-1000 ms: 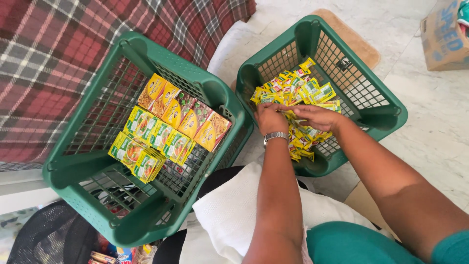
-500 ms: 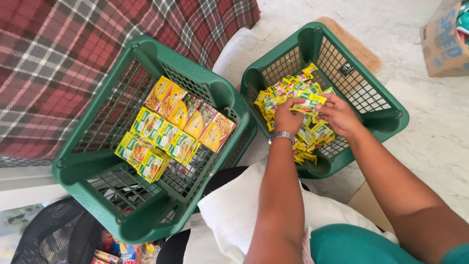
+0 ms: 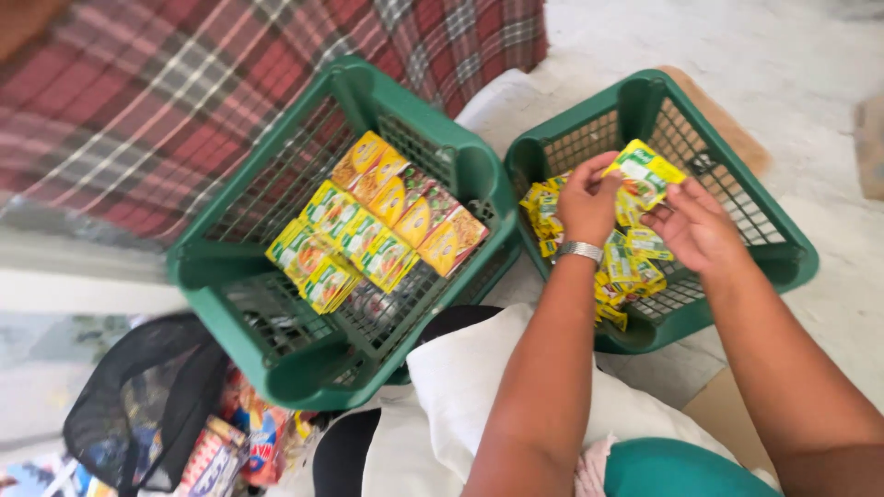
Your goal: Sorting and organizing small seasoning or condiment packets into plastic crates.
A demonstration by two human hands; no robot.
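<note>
**Green crates, yellow packets, both hands at the right crate**

Plaid cloth (image 3: pixel 184 101) in red, grey and white covers the far left of the scene, and pale stone floor (image 3: pixel 792 55) fills the far right. Two green plastic mesh crates sit side by side. The left crate (image 3: pixel 276 350) holds neat rows of flat rectangular packets (image 3: pixel 378 230): orange-yellow ones along the far side, yellow-and-green ones nearer. The right crate (image 3: pixel 792 267) holds a loose heap of small yellow-and-green sachets (image 3: pixel 626 271).

A white cushion (image 3: pixel 460 387) lies near, between the crates and the person. At the near left a black mesh bag (image 3: pixel 129 414) sits beside a few colourful wrappers (image 3: pixel 230 451).

Above the right crate, the left hand (image 3: pixel 585 198), with a silver watch (image 3: pixel 580 249) at the wrist, pinches a small stack of yellow sachets (image 3: pixel 649 175) by its left edge. The right hand (image 3: pixel 695 225) is just beside the stack, fingers loosely curled, fingertips touching its near right edge.
</note>
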